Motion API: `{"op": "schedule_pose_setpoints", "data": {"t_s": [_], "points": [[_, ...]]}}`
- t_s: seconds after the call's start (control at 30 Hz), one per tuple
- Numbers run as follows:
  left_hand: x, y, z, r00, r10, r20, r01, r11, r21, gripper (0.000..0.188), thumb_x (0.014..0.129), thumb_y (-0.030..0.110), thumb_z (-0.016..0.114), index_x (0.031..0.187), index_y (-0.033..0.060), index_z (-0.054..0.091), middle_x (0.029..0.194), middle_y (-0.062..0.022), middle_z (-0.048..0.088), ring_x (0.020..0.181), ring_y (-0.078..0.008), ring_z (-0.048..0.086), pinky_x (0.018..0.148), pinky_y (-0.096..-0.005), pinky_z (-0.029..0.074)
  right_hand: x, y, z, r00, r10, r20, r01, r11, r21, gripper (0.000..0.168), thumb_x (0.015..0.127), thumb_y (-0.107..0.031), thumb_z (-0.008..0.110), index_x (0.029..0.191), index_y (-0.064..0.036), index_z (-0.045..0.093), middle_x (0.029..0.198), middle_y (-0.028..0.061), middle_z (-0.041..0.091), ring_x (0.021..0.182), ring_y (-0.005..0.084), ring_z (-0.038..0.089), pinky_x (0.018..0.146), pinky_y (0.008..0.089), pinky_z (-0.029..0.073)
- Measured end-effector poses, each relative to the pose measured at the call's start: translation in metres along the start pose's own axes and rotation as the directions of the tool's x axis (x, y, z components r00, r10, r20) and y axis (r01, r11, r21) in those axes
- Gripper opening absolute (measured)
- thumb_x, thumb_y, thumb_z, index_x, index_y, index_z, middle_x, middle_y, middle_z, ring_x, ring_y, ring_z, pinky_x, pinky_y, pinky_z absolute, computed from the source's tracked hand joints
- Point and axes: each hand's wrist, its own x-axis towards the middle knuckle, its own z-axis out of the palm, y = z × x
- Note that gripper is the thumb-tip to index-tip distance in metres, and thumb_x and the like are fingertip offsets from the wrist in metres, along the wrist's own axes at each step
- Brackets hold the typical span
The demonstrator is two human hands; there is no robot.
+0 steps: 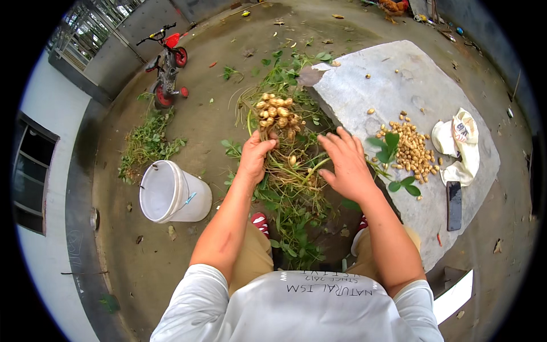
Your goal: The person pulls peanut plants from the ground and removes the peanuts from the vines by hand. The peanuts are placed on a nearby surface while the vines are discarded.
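My left hand (255, 157) grips the stems of a bunch of peanuts in their shells (277, 112), which stands up above the fist with roots around it. To its right, my right hand (342, 164) is spread, fingers apart, over peanut stems; a leafy stem shows beside its wrist, and I see nothing gripped in it. Beneath both hands lies a heap of uprooted peanut plants (299, 213) with green leaves and tangled stems. A pile of loose peanuts (410, 149) rests on the grey stone slab (431, 94) at the right.
A white plastic bucket (192, 199) stands at the left, with more peanut plants (147, 145) behind it. The slab also bears a white cloth bag (463, 149) and a smartphone (454, 206). A child's bicycle (166, 72) stands at the upper left; a chicken (391, 8) is at the top right.
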Motion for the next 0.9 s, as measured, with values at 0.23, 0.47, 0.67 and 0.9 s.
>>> {"op": "schedule_pose_setpoints", "data": {"t_s": [0.23, 0.47, 0.67, 0.9], "points": [[-0.033, 0.002, -0.023, 0.977, 0.150, -0.149, -0.109, 0.962, 0.248, 0.028, 0.075, 0.004, 0.051, 0.102, 0.0008, 0.053, 0.102, -0.0008, 0.040, 0.096, -0.0133, 0.044, 0.086, -0.0242, 0.032, -0.031, -0.026, 0.021, 0.970, -0.177, 0.169, 0.130, 0.957, 0.259, 0.017, 0.072, -0.015, 0.060, 0.088, -0.009, 0.057, 0.077, 0.0076, 0.059, 0.077, 0.0256, 0.056, 0.074, 0.0384, 0.042], [-0.026, -0.015, -0.034, 0.960, -0.012, -0.280, -0.037, 0.985, -0.170, 0.042, 0.073, 0.001, 0.046, 0.115, 0.0031, 0.044, 0.115, -0.0056, 0.041, 0.103, -0.0181, 0.045, 0.089, -0.0338, 0.038, -0.121, -0.065, 0.077, 0.841, -0.307, 0.445, 0.140, 0.919, 0.370, 0.041, 0.076, -0.011, 0.054, 0.114, 0.000, 0.049, 0.079, 0.0114, 0.056, 0.075, 0.0267, 0.056, 0.068, 0.0360, 0.047], [-0.031, 0.004, -0.001, 0.972, 0.196, -0.127, -0.231, 0.883, -0.409, 0.061, 0.070, -0.002, 0.039, 0.130, 0.0047, 0.028, 0.128, -0.0116, 0.036, 0.121, -0.0293, 0.035, 0.096, -0.0605, 0.030, -0.135, -0.063, 0.107, 0.661, -0.249, 0.708, 0.123, 0.967, 0.225, 0.057, 0.071, -0.008, 0.049, 0.126, 0.006, 0.036, 0.078, 0.0161, 0.058, 0.069, 0.0278, 0.059, 0.061, 0.0364, 0.049], [-0.036, 0.008, -0.015, 0.961, 0.273, -0.047, -0.263, 0.846, -0.464, 0.066, 0.069, 0.005, 0.045, 0.132, 0.0080, 0.027, 0.132, -0.0123, 0.034, 0.121, -0.0339, 0.035, 0.095, -0.0553, 0.033, -0.110, -0.064, 0.098, 0.431, -0.211, 0.877, -0.229, 0.915, 0.332, 0.044, 0.080, -0.018, 0.051, 0.116, 0.006, 0.045, 0.088, 0.0224, 0.060, 0.077, 0.0321, 0.061, 0.066, 0.0394, 0.049]]}}
